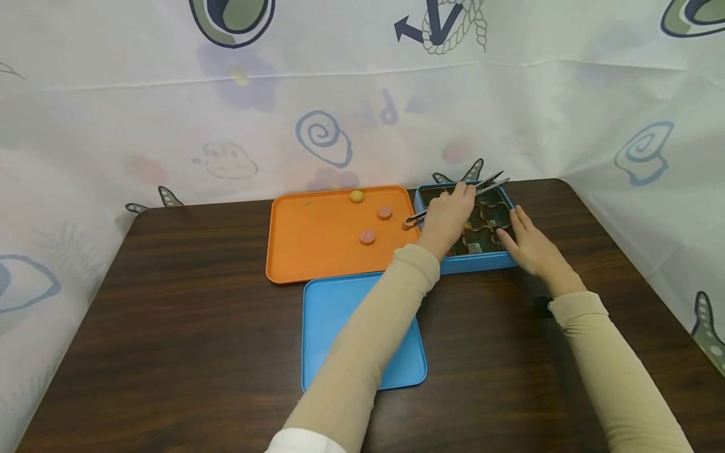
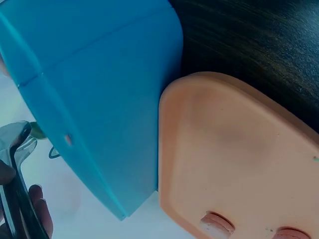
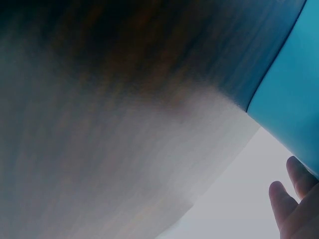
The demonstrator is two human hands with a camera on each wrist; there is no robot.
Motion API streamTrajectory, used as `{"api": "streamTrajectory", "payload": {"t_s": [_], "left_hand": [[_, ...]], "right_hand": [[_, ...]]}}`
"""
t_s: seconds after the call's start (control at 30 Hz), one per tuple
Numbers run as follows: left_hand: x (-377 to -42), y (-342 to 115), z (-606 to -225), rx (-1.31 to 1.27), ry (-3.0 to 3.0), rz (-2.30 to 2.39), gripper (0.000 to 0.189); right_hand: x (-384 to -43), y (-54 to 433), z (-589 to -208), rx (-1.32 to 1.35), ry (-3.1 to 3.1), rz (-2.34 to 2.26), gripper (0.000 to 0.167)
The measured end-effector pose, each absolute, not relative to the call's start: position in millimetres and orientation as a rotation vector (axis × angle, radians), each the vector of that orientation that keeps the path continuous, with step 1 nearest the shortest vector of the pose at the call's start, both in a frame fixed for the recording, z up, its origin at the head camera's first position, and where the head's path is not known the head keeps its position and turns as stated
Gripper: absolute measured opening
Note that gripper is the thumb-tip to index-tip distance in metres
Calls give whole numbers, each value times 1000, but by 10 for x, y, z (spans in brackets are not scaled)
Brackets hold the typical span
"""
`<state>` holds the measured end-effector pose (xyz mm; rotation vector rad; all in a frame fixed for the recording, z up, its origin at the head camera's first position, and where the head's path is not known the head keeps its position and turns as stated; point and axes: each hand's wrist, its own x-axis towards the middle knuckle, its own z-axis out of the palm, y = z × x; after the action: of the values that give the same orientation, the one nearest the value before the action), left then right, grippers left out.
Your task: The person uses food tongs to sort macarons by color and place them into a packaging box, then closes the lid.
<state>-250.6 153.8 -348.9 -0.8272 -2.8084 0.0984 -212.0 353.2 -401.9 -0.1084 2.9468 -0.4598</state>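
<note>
Metal tongs (image 1: pixel 494 184) are gripped by my left hand (image 1: pixel 447 217), which is over the left side of a blue box (image 1: pixel 478 263). The two arms of the tongs spread apart over the back right of the box. Their other end reaches the right edge of an orange tray (image 1: pixel 325 264), right at a small pinkish-brown piece (image 1: pixel 407 225). Mottled dark green and brown contents (image 1: pixel 478 233) show inside the box. My right hand (image 1: pixel 535 248) rests its straight fingers along the box's right rim. In the right wrist view, fingertips (image 3: pixel 299 174) touch the blue outer wall.
Two pink discs (image 1: pixel 367 237) and a yellow disc (image 1: pixel 356 196) lie on the orange tray. A flat blue tray (image 1: pixel 334 302) sits in front of it, partly under my left sleeve (image 1: pixel 368 352). Behind the dark wooden table (image 1: pixel 187 340) hangs a white printed cloth (image 1: pixel 396 145).
</note>
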Motion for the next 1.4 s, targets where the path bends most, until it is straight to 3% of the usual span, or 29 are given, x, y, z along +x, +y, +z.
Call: {"api": "streamTrajectory", "payload": {"t_s": [0.33,0.67,1.07,1.4], "left_hand": [[-2498,1510,-3496,-808,-2849,123,59],[-2410,1251,-3411,-856,-2703,-20,50],[-2260,477,-3260,-976,-2647,-311,46],[-2189,-421,-3404,-861,-2723,-422,47]], "right_hand": [[-2090,3518,-4020,-107,2974,-509,89],[-2080,3503,-3966,-87,2929,-463,82],[-2090,3496,-3982,-75,2909,-482,84],[-2095,3484,-3968,-79,2920,-486,84]]}}
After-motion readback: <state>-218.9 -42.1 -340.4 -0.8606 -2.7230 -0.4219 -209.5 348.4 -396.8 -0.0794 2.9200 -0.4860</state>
